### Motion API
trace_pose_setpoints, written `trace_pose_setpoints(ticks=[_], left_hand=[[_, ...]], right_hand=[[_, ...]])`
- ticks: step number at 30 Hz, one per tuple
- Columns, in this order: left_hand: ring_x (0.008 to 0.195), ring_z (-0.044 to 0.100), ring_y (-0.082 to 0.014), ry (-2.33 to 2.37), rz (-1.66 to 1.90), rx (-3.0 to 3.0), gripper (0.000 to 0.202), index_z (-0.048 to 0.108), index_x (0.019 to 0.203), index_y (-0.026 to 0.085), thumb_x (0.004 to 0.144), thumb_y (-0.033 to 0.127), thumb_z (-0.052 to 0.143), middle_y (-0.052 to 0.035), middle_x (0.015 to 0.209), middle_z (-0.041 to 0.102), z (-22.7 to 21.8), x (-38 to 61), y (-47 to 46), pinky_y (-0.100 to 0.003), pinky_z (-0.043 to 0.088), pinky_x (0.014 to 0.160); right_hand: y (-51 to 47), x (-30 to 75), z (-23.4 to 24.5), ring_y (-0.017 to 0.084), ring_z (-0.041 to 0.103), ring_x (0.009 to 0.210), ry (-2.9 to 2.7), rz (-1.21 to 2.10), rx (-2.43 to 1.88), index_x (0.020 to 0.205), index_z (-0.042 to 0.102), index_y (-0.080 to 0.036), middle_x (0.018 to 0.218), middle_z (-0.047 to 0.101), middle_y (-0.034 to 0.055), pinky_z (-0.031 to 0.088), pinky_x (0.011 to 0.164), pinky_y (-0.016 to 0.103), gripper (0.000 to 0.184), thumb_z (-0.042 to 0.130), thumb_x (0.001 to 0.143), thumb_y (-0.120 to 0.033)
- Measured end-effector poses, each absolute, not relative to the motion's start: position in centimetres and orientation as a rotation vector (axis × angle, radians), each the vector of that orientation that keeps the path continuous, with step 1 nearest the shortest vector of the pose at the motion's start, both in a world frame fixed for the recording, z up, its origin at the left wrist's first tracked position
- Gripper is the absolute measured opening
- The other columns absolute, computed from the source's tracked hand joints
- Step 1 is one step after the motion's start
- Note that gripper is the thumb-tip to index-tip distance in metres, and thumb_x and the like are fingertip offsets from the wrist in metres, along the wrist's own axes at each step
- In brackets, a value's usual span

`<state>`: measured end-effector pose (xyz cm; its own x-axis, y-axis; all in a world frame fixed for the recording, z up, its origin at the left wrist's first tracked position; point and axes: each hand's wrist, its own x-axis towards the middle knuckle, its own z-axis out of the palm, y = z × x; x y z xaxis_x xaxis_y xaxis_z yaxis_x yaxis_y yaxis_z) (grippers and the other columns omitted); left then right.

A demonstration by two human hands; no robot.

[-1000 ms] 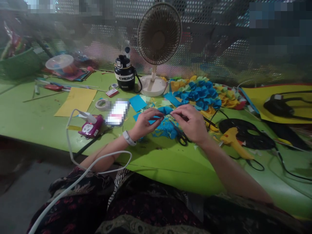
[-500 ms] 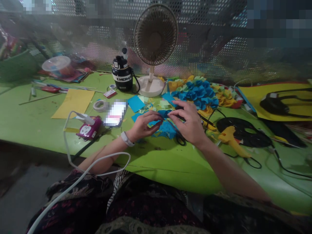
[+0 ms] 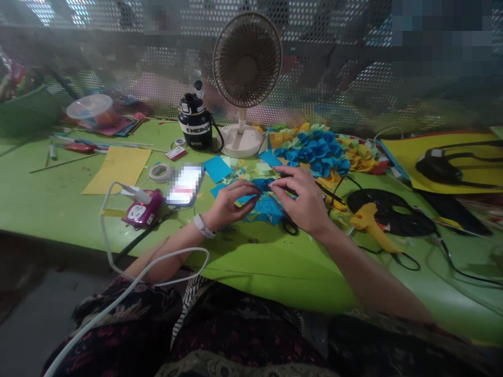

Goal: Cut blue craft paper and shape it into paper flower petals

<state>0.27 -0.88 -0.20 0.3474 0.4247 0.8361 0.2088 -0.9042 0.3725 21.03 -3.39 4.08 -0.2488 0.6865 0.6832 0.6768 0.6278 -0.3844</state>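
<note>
Between my two hands, above the middle of the table, is a small piece of blue paper (image 3: 262, 184), bent or folded. My left hand (image 3: 234, 203) is closed in a pinch on its left side. From the other side, the thumb and fingertips of my right hand (image 3: 302, 198) pinch its edge. Below them lie blue paper scraps (image 3: 265, 209) mixed with yellow bits. The black handle of a pair of scissors (image 3: 290, 226) shows beside my right wrist; its blades are partly hidden. Flat blue paper squares (image 3: 218, 169) lie beyond my left hand.
A bunch of blue and yellow paper petals (image 3: 320, 152) lies behind my right hand. A yellow glue gun (image 3: 371, 225) rests near a black disc (image 3: 416, 217) at right. Left are a phone (image 3: 184, 183), tape (image 3: 160, 172) and purple power socket (image 3: 143, 209). A fan (image 3: 241, 141) and black bottle (image 3: 195, 125) stand behind.
Both hands keep their pinch on the blue paper, with only slight finger movement. The whole view has shifted a little.
</note>
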Motion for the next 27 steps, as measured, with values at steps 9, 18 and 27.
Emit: trace_pose_setpoints(ticks=[9, 18, 27], left_hand=[[0.087, 0.072, -0.0156, 0.584, 1.58, 2.43, 0.009, 0.069, 0.097, 0.017, 0.089, 0.017, 0.066, -0.0079, 0.094, 0.074, 0.05, 0.27, -1.11, -0.029, 0.062, 0.078], [0.089, 0.072, -0.0163, 0.568, 1.57, 2.421, 0.011, 0.069, 0.098, 0.017, 0.088, 0.015, 0.067, -0.0086, 0.096, 0.073, -0.21, 0.28, -1.01, -0.031, 0.062, 0.079], [0.091, 0.072, -0.0166, 0.562, 1.566, 2.411, 0.013, 0.069, 0.1, 0.018, 0.088, 0.015, 0.067, -0.0083, 0.098, 0.073, -0.33, 0.17, -0.96, -0.032, 0.061, 0.08]], right_hand=[[-3.27, 21.06, 3.86, 0.028, 0.065, 0.113, -1.985, 0.018, -1.069, 0.088, 0.072, -0.024, 0.119, 0.072, 0.0103, 0.05, 0.099, 0.051, 0.011, 0.063, 0.093, -0.026], [-3.19, 21.11, 3.82, 0.028, 0.066, 0.111, -2.009, 0.017, -1.052, 0.088, 0.072, -0.024, 0.115, 0.073, 0.0096, 0.051, 0.098, 0.051, 0.011, 0.063, 0.093, -0.026], [-3.33, 20.89, 3.78, 0.028, 0.068, 0.108, -1.99, -0.034, -1.087, 0.089, 0.07, -0.024, 0.111, 0.074, 0.0097, 0.051, 0.097, 0.051, 0.009, 0.062, 0.092, -0.027]])
